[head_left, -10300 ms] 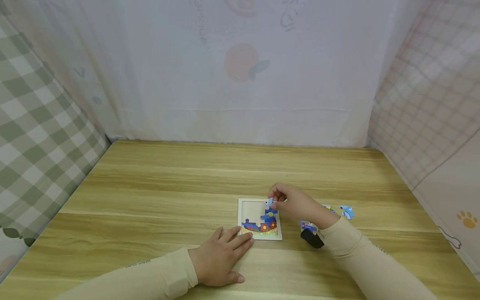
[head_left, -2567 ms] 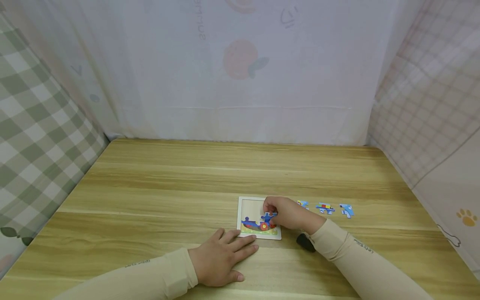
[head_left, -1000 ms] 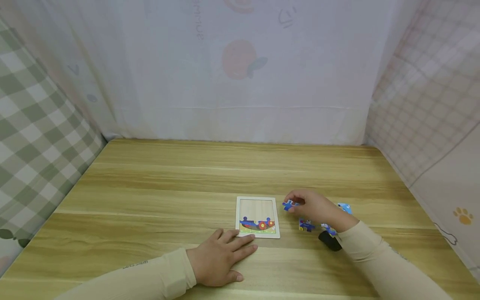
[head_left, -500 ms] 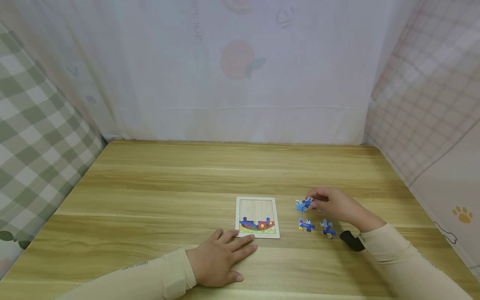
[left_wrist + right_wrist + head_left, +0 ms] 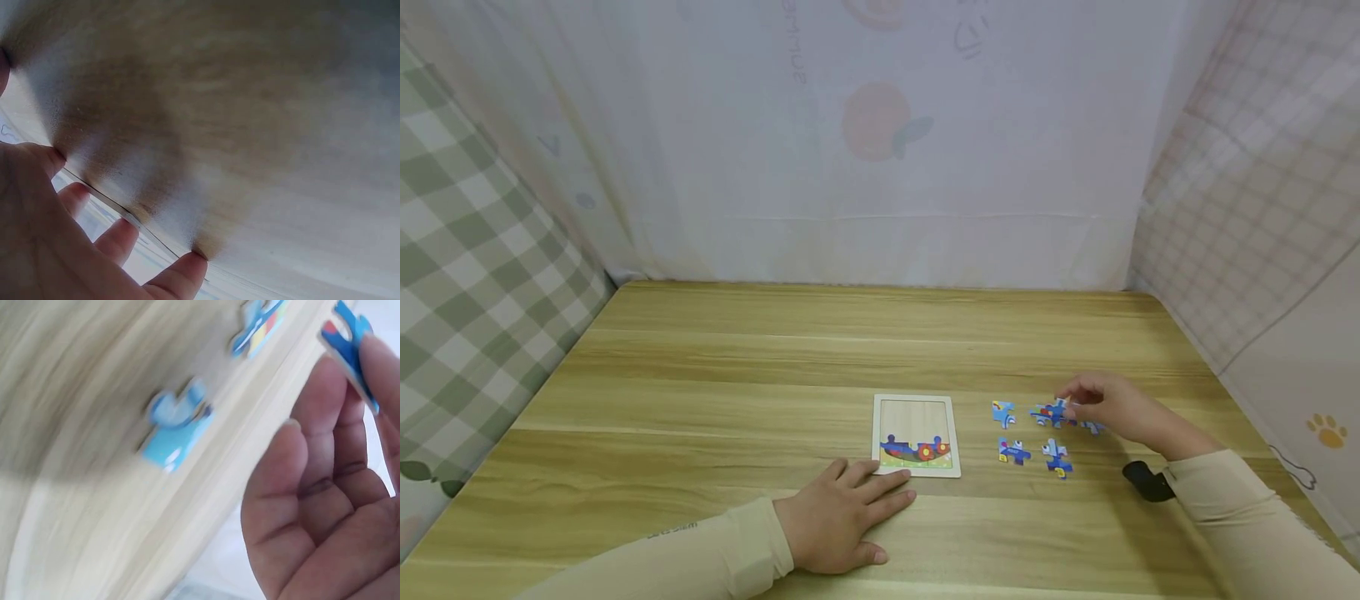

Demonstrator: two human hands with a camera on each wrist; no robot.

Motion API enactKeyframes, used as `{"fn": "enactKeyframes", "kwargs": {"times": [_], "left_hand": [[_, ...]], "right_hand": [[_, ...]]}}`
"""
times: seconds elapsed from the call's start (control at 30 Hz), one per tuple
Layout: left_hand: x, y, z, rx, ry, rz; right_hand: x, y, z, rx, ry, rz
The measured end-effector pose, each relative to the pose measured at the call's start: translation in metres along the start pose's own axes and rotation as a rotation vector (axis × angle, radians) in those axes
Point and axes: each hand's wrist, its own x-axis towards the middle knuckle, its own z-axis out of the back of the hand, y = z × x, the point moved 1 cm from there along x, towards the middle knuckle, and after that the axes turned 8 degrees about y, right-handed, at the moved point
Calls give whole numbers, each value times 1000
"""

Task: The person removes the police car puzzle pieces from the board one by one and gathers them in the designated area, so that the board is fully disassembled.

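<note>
From the head camera, can see the left hand resting with fingers spread at the near left corner of the puzzle tray, with fingertips over the pale border. Inside the tray, find joined pieces along the near side, in blue, red and yellow, and bare wood on the far side. Well to the right of the tray, find the right hand pinching a dark blue piece beside a multicoloured piece. Nearest the tray on that side, note a yellow-cornered piece and, just below, a lettered piece; farther right of the tray, an eye-marked piece and a light blue piece partly behind the right hand. Beyond the tray, see the wooden table meeting a pale curtain. From the left wrist, see fingers apart with tips against a blurred surface; cannot tell how firmly pressed. From the right wrist, see the dark blue piece held at a slant between thumb and fingertip, apart from the light blue piece and the multicoloured piece on the table.
</note>
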Motion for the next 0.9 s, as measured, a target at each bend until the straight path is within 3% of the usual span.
{"fn": "enactKeyframes", "kwargs": {"times": [0.4, 0.67, 0.9], "left_hand": [[1, 0, -2, -16, 10, 1], [0, 1, -2, -9, 13, 4], [1, 1, -3, 0, 11, 4]], "right_hand": [[-11, -18, 5, 64, 41, 5], [-18, -26, 7, 73, 103, -21], [-24, -32, 6, 127, 197, 13]]}}
